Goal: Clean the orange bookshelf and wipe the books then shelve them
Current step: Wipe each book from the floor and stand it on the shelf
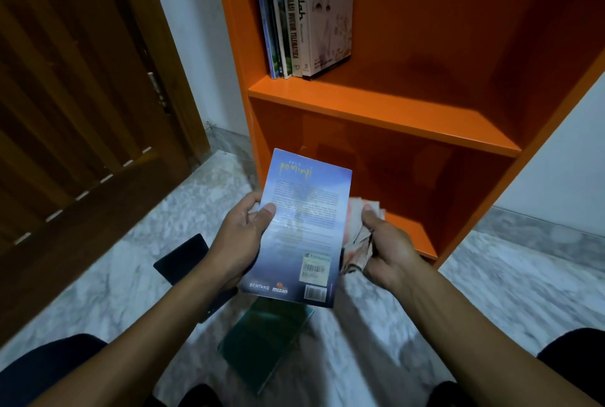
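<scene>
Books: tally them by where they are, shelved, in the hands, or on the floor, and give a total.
Shelved upright on the orange bookshelf: 5, counting spines in the shelved books
Held in the left hand: 1, the blue book; the right hand grips a cloth
On the floor: 2, a green book and a black book
Total: 8

Head camera, looking down — close, forward
</scene>
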`<action>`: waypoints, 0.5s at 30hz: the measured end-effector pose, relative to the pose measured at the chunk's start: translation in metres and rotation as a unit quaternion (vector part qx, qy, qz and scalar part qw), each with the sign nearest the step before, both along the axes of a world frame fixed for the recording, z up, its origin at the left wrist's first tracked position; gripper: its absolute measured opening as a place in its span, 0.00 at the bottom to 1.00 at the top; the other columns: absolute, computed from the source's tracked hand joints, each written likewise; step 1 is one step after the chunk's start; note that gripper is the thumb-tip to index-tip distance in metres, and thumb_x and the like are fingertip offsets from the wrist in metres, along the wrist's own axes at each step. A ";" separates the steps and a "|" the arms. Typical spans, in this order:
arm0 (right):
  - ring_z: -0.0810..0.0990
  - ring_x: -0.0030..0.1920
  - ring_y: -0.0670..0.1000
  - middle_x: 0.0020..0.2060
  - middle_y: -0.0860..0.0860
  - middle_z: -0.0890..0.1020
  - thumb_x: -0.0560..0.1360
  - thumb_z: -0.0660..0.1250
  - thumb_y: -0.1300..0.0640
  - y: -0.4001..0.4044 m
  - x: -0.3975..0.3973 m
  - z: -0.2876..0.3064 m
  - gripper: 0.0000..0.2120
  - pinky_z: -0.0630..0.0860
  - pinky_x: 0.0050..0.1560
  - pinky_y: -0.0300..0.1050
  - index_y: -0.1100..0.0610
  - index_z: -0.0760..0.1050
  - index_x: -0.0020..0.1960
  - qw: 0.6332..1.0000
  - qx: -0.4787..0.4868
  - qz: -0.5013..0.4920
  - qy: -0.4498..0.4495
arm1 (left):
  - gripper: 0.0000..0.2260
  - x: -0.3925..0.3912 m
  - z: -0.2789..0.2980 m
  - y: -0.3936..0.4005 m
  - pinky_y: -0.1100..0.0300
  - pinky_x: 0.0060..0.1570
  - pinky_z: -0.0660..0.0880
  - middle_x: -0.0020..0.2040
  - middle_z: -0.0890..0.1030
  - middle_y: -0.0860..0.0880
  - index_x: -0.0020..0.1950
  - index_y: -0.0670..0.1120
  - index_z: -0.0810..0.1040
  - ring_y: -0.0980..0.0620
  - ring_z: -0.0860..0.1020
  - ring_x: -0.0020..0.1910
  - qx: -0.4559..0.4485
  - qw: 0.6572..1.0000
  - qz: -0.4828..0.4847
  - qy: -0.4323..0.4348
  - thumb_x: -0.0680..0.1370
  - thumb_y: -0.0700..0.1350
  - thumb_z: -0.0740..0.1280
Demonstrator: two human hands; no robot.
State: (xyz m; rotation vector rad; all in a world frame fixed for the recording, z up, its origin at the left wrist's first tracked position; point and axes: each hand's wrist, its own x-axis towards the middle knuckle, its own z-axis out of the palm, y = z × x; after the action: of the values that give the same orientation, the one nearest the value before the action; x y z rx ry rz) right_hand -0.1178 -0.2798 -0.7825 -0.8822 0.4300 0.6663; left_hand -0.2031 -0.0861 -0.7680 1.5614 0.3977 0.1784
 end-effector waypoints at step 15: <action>0.56 0.79 0.48 0.75 0.52 0.67 0.71 0.56 0.71 0.003 0.005 0.006 0.24 0.48 0.78 0.51 0.55 0.72 0.63 0.690 -0.405 -0.013 -0.599 | 0.10 0.003 -0.007 -0.030 0.41 0.51 0.81 0.56 0.84 0.41 0.61 0.46 0.78 0.39 0.84 0.53 -0.076 0.997 -0.006 -0.028 0.85 0.45 0.59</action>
State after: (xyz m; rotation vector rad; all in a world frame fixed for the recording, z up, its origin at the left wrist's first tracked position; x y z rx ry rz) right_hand -0.1123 -0.2766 -0.7765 -1.9305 -0.5352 -0.3000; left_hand -0.2002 -0.1166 -0.7749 1.4067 0.3496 0.1778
